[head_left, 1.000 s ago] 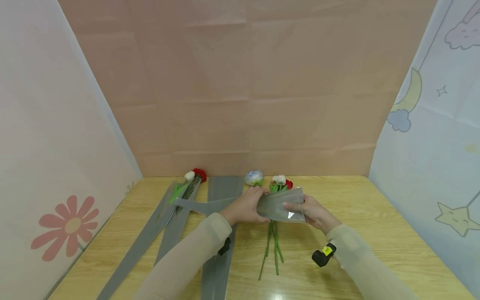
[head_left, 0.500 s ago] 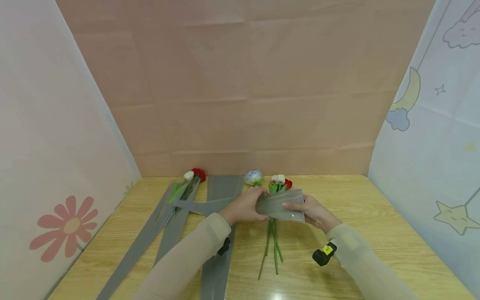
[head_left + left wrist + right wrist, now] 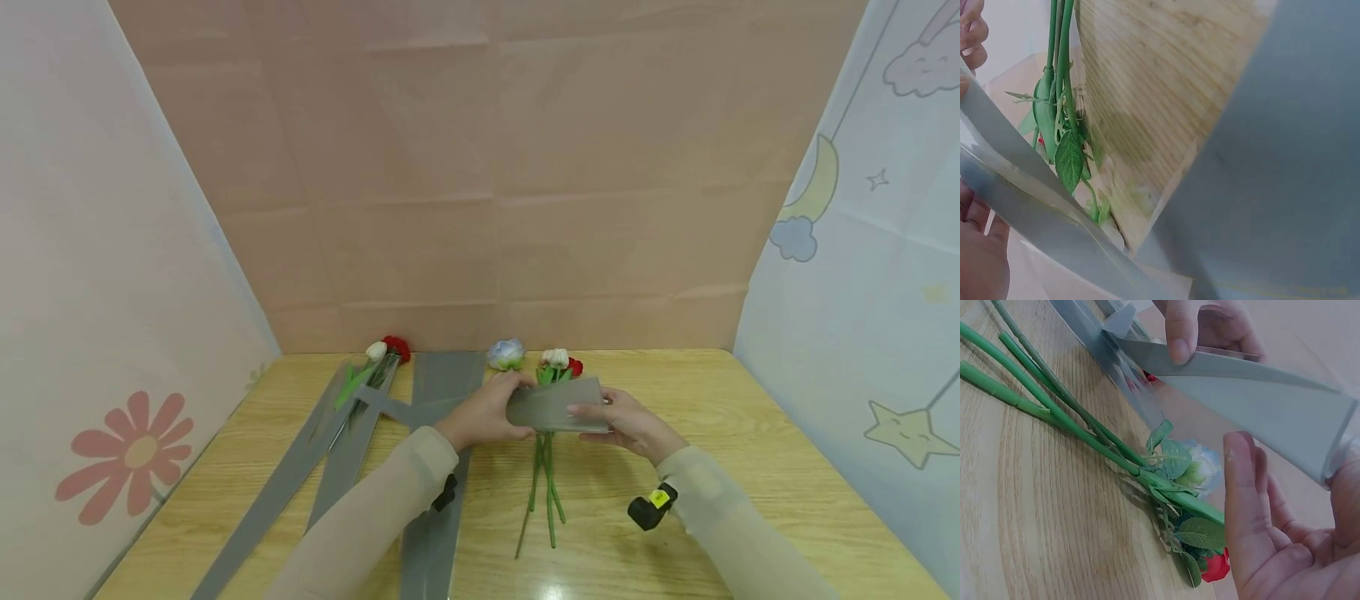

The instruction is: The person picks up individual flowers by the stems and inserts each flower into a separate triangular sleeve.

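Observation:
Between my two hands a grey plastic flower sleeve (image 3: 553, 407) is held above the table, across several green stems (image 3: 550, 479). My left hand (image 3: 486, 412) grips it around the middle, with the thumb pressed on its surface in the right wrist view. At the wide end my right hand (image 3: 633, 427) holds the edge; its other fingers (image 3: 1247, 494) stretch out below the sleeve in the right wrist view. Behind the sleeve lie the flower heads of those stems, a white flower (image 3: 555, 358) and a red flower (image 3: 576, 367). The sleeve hides the stems' upper part.
A pale blue flower (image 3: 506, 353) lies at the back. Flat grey sleeves (image 3: 438, 533) lie left of the stems. Farther left, a white tulip (image 3: 377, 351) and a red flower (image 3: 397, 347) lie at another sleeve (image 3: 337, 475). A pinkish-brown backdrop (image 3: 472, 183) stands behind the table.
The sleeve's wide end has turned and looks narrower and flatter, with its bright reflection gone. My right fingers now show under its lower edge. The flowers on the table stay put.

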A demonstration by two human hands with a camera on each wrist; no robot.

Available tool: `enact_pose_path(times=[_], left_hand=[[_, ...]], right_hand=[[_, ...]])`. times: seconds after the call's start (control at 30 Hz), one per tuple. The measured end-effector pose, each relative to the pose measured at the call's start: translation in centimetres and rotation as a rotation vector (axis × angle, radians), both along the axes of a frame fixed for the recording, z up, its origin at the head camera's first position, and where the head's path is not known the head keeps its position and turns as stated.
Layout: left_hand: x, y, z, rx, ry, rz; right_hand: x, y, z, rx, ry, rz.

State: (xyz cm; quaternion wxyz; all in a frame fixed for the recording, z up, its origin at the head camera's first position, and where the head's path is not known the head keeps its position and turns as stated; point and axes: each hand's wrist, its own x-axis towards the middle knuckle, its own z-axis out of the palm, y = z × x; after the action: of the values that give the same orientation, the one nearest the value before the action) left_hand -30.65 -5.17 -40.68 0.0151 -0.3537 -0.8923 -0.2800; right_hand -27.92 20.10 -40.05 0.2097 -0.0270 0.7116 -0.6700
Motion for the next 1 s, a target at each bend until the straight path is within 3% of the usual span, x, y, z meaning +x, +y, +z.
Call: enact_pose_path(times=[0.4, 1.0], left_hand=[[-0.2, 0.3, -0.6, -0.146, 0.074, -0.045], [0.2, 0.7, 0.4, -0.248, 0.203, 0.019]], right_hand=[[0.1, -0.1, 0.2, -0.053, 0.003, 0.025], [-0.4, -0.1, -0.4, -0.146, 0.014, 0.043]])
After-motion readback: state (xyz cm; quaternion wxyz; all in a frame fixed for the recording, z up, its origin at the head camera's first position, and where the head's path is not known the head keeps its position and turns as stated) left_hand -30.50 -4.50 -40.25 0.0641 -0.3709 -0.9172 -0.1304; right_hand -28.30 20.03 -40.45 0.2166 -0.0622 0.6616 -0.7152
